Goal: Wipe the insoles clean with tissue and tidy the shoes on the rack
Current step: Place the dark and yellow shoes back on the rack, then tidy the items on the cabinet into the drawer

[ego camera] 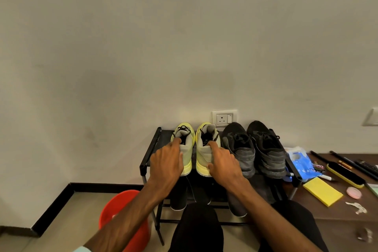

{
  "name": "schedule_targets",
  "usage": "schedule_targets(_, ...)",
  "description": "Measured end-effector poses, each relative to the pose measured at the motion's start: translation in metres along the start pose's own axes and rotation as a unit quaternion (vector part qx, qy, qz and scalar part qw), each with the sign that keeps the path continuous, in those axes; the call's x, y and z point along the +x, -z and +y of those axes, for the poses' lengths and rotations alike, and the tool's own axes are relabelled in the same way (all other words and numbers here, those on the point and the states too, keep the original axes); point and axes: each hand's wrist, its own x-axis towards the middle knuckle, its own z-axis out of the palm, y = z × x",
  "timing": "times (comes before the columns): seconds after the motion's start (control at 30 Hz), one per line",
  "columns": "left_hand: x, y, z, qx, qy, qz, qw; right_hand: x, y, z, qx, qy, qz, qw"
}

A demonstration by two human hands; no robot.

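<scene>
Two lime-yellow sneakers stand side by side, heels toward me, on the top shelf of a black shoe rack (pixel 145 161). My left hand (pixel 166 164) grips the heel of the left yellow shoe (pixel 187 149), with a finger hooked into its opening. My right hand (pixel 223 164) grips the heel of the right yellow shoe (pixel 203 155) the same way. To their right stand two black sneakers (pixel 238 147) (pixel 266 149). Dark insoles (pixel 179 196) (pixel 235 202) hang over the rack's front, below my wrists. No tissue is in either hand.
A red bucket (pixel 116 208) sits on the floor at the left. To the right a brown surface (pixel 337 213) carries a blue plastic packet (pixel 302 162), a yellow pad (pixel 322 193), a yellow-edged brush (pixel 345 175) and pens. A wall socket (pixel 224 118) is behind the shoes.
</scene>
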Motion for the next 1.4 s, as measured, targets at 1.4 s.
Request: schedule_targets(1.4, -0.148, -0.186, 0.421, -0.186, -0.273, -0.345, 0.879, -0.228, 0.044, 0.418, 0.159, -0.361, 0.080, 0.915)
